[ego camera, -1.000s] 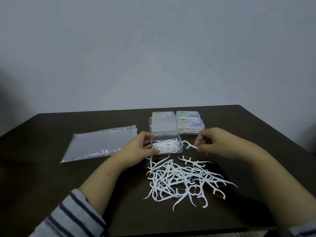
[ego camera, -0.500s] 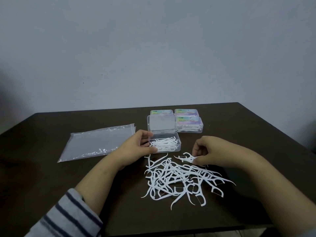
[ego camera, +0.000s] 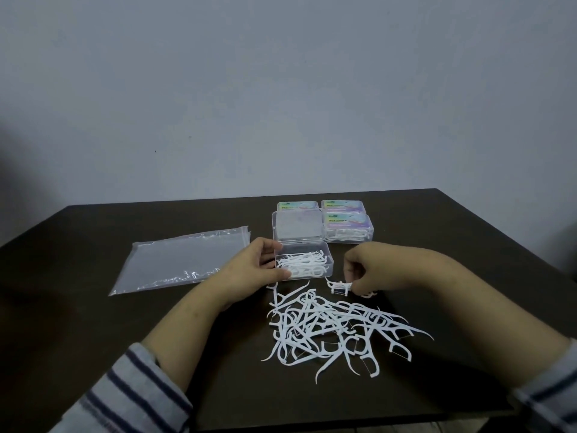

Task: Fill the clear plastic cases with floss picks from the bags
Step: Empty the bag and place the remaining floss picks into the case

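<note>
An open clear plastic case [ego camera: 327, 256] with its lid [ego camera: 296, 226] raised sits at the table's middle, partly filled with white floss picks [ego camera: 301, 265]. My left hand [ego camera: 253, 270] grips the case's left end, thumb at its front corner. A loose pile of white floss picks [ego camera: 331, 326] lies in front of the case. My right hand [ego camera: 368, 270] pinches floss picks [ego camera: 338, 285] at the pile's far edge, just right of the case.
Three closed, labelled cases [ego camera: 348, 228] holding picks stand behind the open one. Flat clear plastic bags [ego camera: 184, 260] lie stacked to the left. The dark table [ego camera: 93, 323] ends at a grey wall behind; its right edge runs diagonally.
My right hand dropped from beside the case down to the pile's far edge and now pinches picks there. My left hand stayed on the case.
</note>
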